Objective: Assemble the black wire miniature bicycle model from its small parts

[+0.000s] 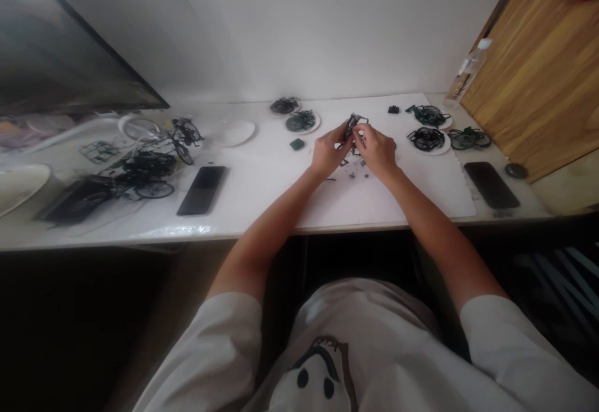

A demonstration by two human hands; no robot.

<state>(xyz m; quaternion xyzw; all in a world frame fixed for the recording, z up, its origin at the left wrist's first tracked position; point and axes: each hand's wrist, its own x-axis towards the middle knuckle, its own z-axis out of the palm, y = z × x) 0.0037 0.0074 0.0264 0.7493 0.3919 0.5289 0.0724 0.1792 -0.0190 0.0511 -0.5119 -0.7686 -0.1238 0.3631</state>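
Observation:
Above the white sheet, both hands meet around a small dark model bicycle part [350, 126] with a thin metallic bar at its top. My left hand [329, 150] is closed on its lower left side. From the right, the bent fingers of my right hand [374, 148] pinch at the same part; the fingers hide much of it. Tiny loose pieces [353, 175] lie scattered on the sheet just below the hands. Left of them sits a small green block [297, 144], near a plate with dark green parts [301, 121].
Assembled miniature bicycles [159, 143] crowd the left side, beside a phone [202, 191]. Plates of dark parts [427, 140] stand at right, near another phone [491, 185], a round black object [516, 170] and a bottle [468, 73]. A wooden board [538, 75] leans at far right.

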